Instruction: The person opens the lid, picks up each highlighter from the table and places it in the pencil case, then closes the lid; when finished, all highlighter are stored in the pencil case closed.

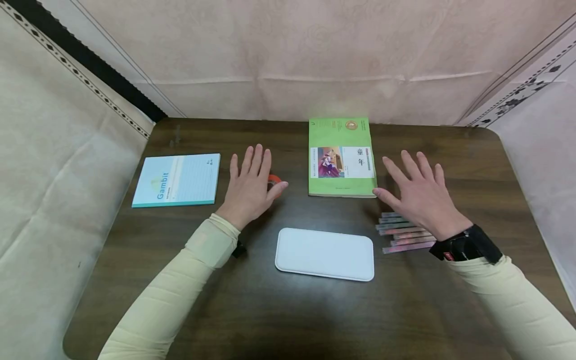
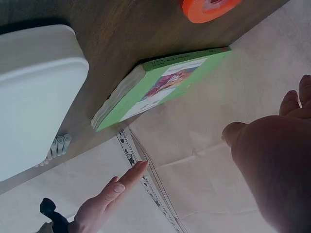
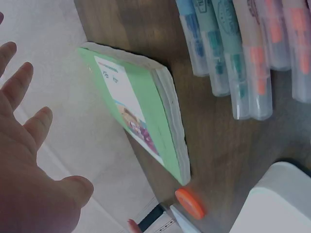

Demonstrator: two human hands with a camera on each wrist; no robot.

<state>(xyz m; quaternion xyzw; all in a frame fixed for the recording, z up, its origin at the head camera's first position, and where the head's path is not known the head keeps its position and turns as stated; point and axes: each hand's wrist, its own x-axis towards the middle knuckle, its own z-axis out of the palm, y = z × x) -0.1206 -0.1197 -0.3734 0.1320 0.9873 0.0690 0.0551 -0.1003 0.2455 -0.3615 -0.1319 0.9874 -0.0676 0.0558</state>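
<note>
One left hand, one right hand, both splayed, orange ring whole only in right wrist view

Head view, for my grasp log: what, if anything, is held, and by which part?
Nothing is held; the bare left hand and bare right hand are empty, fingers extended.

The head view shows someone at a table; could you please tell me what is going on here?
A person's left hand and right hand are open above the wooden table, gripping nothing. The left is nearest an orange ring-shaped item, the right nearest the highlighters and green book. A white case lies nearer the person, with a light-blue Gambit notebook further left.
</note>
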